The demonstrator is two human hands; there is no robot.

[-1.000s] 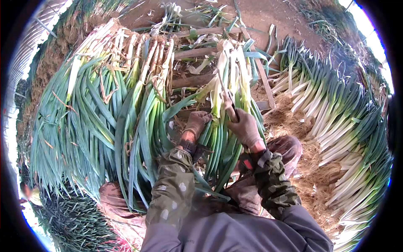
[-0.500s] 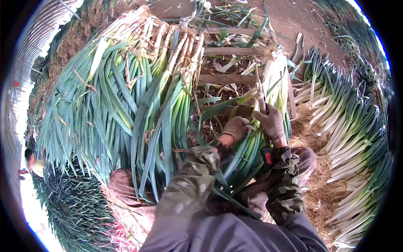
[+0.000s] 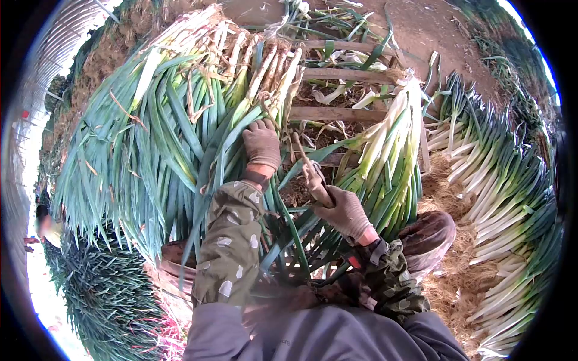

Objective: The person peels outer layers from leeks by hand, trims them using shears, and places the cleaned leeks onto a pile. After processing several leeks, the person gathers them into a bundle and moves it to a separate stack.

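Note:
My gloved left hand (image 3: 262, 143) has its fingers curled round a leek at the right edge of the large pile of leeks (image 3: 162, 138). Dry, earthy outer skins cover the pale stems at the top of that pile. In my gloved right hand (image 3: 342, 210) is a slim stick-like tool (image 3: 312, 177), wrapped in places and pointing up and left; its exact kind does not show. Right of this hand, a bundle of leeks (image 3: 394, 144) with stripped white stems lies across the wooden slats, leaves towards my knees.
A slatted wooden frame (image 3: 337, 113) lies between pile and bundle, with leaf scraps on it. On the right runs a long row of white-stemmed leeks (image 3: 481, 198) beside fibrous roots (image 3: 457, 259). More dark green leeks (image 3: 102, 295) stand at lower left, near another person (image 3: 51, 231).
My left hand has left the bundle and moved left and up to the large pile. My right hand has moved left and down off the bundle, still holding the tool.

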